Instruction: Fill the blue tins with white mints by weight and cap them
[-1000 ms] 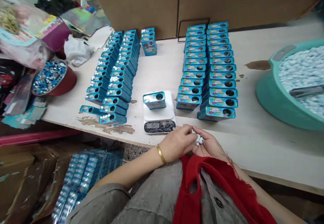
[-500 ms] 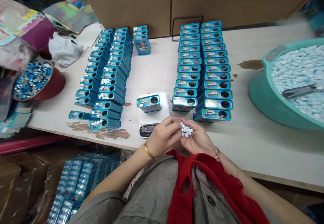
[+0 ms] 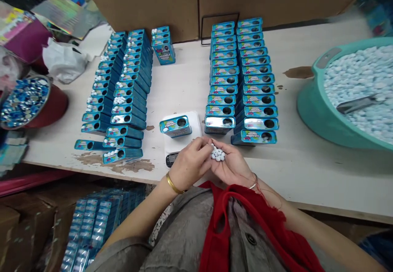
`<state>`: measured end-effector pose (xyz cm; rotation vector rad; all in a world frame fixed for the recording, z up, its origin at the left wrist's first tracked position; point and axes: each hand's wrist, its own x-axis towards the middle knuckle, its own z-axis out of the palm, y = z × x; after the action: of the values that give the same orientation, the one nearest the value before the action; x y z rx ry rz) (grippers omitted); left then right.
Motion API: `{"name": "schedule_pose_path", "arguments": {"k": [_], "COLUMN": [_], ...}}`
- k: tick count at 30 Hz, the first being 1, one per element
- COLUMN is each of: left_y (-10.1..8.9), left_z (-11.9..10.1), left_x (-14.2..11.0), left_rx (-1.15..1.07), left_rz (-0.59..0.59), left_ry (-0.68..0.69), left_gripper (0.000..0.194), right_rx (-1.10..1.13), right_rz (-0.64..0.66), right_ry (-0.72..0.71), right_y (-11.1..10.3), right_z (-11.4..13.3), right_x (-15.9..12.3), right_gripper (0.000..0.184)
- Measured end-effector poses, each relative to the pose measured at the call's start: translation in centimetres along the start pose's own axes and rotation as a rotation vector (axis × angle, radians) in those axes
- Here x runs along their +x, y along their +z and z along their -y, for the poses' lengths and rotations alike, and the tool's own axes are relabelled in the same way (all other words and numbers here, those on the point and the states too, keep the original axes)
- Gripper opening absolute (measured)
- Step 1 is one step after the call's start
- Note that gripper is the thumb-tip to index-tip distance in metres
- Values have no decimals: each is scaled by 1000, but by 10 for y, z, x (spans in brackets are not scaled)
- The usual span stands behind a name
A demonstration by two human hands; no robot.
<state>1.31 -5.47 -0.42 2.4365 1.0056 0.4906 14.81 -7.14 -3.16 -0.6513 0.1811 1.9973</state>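
Cupped in my right hand [image 3: 235,165] is a small heap of white candies [image 3: 218,154]. My left hand [image 3: 190,163] meets it at the heap's left side, its fingers pinched together; what is between the fingertips is hidden. Just beyond my left hand a white kitchen scale [image 3: 196,129] carries one blue tin [image 3: 176,126], upright, with a round hole in its top and a white candy on its lid. My left hand covers part of the scale's dark display [image 3: 170,160].
Blue tins stand in two rows on the right [image 3: 219,124] and two on the left, the left ones [image 3: 113,155] with candies on top. A turquoise tub [image 3: 310,112] of candies holds a metal scoop [image 3: 356,104]. A red bowl [image 3: 55,104] of shiny blue-silver pieces sits far left.
The view has shifted slightly, so the table's things appear further left. My hands stay together around the candies, and my left hand now hides more of the scale's display.
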Motion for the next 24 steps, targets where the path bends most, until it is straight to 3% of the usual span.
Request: {"name": "schedule_pose_path", "arguments": {"k": [8, 14, 20, 24], "left_y": [-4, -16, -53, -65], "left_z": [10, 7, 22, 34], "left_x": [0, 6, 18, 23], "left_rx": [-183, -242, -51, 128], "left_rz": [-112, -271, -443, -357], "left_ry": [10, -33, -86, -83], "left_gripper": [10, 10, 9, 10], "right_rx": [116, 155, 108, 85], "right_rz": [-45, -33, 23, 5], "right_ry": [18, 26, 83, 68], "right_y": [3, 16, 23, 21], "right_z": [-1, -2, -2, 0], "right_x": [1, 2, -1, -2], "right_gripper": [23, 26, 21, 21]}}
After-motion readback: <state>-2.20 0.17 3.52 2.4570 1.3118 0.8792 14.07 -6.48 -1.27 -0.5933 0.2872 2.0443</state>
